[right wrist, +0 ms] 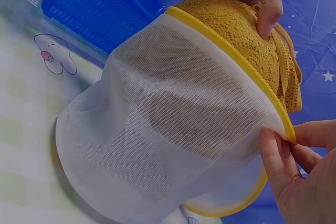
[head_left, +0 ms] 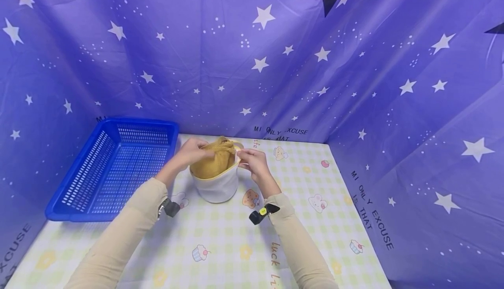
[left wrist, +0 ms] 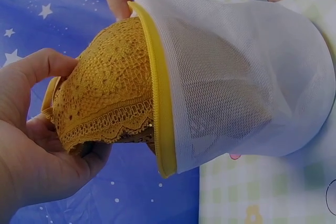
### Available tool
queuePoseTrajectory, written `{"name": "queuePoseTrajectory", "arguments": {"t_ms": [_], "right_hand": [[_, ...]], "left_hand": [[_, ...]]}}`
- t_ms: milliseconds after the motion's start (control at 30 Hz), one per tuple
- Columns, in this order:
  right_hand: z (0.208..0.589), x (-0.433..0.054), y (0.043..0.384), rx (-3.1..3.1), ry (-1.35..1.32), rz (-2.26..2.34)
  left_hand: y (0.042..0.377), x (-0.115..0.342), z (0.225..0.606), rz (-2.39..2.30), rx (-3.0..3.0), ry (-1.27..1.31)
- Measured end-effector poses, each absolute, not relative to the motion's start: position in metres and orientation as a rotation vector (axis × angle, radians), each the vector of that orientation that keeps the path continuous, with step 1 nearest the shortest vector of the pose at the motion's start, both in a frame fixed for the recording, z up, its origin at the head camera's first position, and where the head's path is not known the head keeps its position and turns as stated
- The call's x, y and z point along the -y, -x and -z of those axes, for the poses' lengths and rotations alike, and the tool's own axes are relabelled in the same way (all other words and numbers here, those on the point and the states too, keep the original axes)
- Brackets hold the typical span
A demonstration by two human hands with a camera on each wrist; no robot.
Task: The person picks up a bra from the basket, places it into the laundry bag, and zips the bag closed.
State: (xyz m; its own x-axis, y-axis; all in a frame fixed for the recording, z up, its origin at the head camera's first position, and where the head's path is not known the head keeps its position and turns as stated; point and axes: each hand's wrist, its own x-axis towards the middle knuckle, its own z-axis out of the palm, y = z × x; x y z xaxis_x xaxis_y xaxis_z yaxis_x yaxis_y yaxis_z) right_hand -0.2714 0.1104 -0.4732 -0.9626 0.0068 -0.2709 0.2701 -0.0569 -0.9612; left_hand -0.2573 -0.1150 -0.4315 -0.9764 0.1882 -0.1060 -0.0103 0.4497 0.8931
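Note:
A white mesh laundry bag (head_left: pixel 215 191) with a yellow zip edge (left wrist: pixel 158 87) stands upright on the table, its top unzipped. Partly inside it sits a mustard-yellow lace bra (left wrist: pixel 105 72), its upper part and straps above the opening. My left hand (head_left: pixel 191 153) grips the bra between thumb and fingers, seen closely in the left wrist view. On the opposite side, my right hand (right wrist: pixel 304 177) pinches the bag's rim just at the zip. The bag's lid (right wrist: pixel 231 198) hangs aside beneath that hand. The bra's lower part shows only dimly through the mesh.
A blue plastic basket (head_left: pixel 75 212) with slotted walls stands left of the bag. A checked tablecloth (head_left: pixel 220 232) with printed cartoon figures covers the table. Purple star-patterned curtains (head_left: pixel 220 44) enclose the back and both sides.

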Motion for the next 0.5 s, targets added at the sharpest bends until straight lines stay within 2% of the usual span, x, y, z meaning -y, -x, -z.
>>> {"name": "queuePoseTrajectory", "arguments": {"t_ms": [500], "right_hand": [[0.4698,-0.1101,0.2715,-1.99,-0.307,2.164]], "left_hand": [[0.2622,0.1167,0.4277,-1.589,-2.469,-0.043]]}}
